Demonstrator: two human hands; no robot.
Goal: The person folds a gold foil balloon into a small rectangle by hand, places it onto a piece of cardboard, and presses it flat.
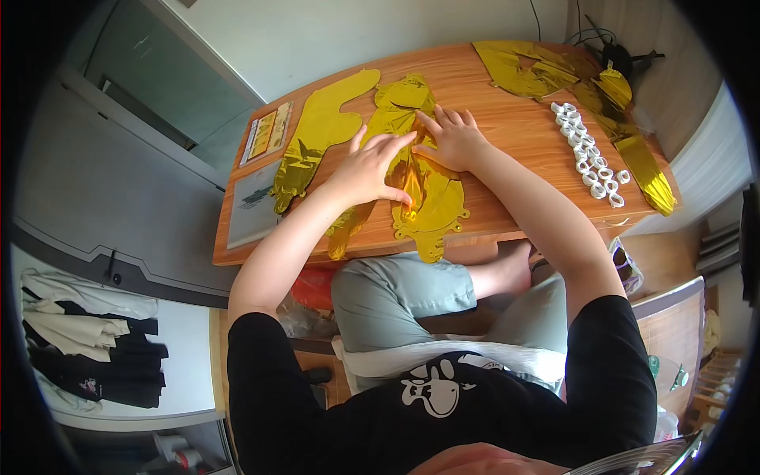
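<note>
A flat, crinkled gold foil balloon (pixel 443 202) lies in the middle of the wooden table, its shiny folds catching the light. My left hand (pixel 368 170) rests on its left part, fingers spread, with the thumb on a bright crease near the lower end. Further up, my right hand (pixel 457 142) presses on the foil from the right with its fingers apart. The two hands nearly meet across the upper middle. Another flat gold foil balloon (pixel 321 119) is spread out to the left of my left hand, untouched.
More gold foil (pixel 514 67) stretches along the table's far right. Rows of small white rolls (pixel 586 150) sit at the right. At the left edge are a printed card pack (pixel 267 133) and a grey flat packet (pixel 255 210). A black device with cables (pixel 617 57) stands behind.
</note>
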